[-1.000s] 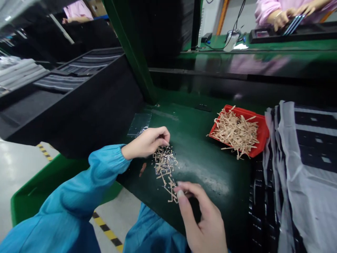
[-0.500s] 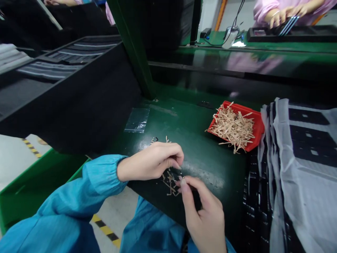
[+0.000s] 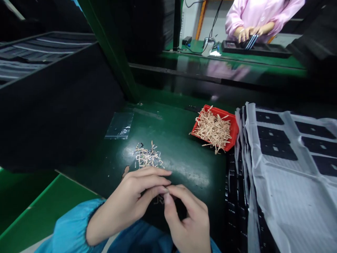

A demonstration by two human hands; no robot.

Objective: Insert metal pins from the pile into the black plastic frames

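My left hand point(image 3: 129, 202) and my right hand point(image 3: 186, 218) meet at the near edge of the dark green table point(image 3: 181, 147), fingertips pinched together on a tiny piece I cannot make out. Just beyond them lies a small pile of tan strips point(image 3: 147, 157) with a few small dark parts mixed in. A red tray point(image 3: 233, 131) heaped with more tan strips stands further right. Both sleeves are blue.
A clear plastic bag point(image 3: 119, 125) lies flat at the left. Stacked black trays under white sheets point(image 3: 284, 168) fill the right side. A big black bin point(image 3: 52, 98) stands at the left. Across the conveyor a person in pink point(image 3: 252, 17) handles parts.
My hands have come together nearer to me, off the small pile of strips, which now lies uncovered beyond them. The view has shifted right and down.
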